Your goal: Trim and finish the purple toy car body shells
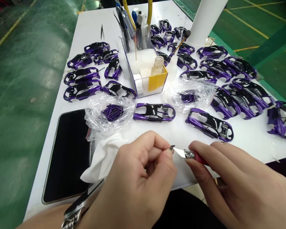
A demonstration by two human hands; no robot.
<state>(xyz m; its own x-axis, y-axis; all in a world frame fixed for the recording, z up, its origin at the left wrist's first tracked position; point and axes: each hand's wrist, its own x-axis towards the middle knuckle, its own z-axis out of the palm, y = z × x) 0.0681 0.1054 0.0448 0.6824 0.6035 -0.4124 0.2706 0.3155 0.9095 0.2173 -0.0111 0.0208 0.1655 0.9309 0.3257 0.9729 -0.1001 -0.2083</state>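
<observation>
My left hand (145, 175) pinches a tiny dark part (172, 148) between thumb and forefinger; most of it is hidden by the fingertips. My right hand (238, 181) grips a craft knife (190, 154) with a red handle, its pointed blade touching or almost touching the small part. Just beyond the hands lie two purple-and-black toy car body shells, one in the middle (153, 112) and one to the right (209, 124). A clear plastic bag (112, 113) of thin purple pieces is beyond my left hand. A second such bag (189, 97) lies farther right.
A clear organizer box (145, 86) with tools, a glass bottle (158, 66) and cotton stands mid-table. Several more car shells (82, 90) lie on both sides. A black phone (66, 156) and a white cloth (105, 156) are at left. A white post (205, 22) rises at the back right.
</observation>
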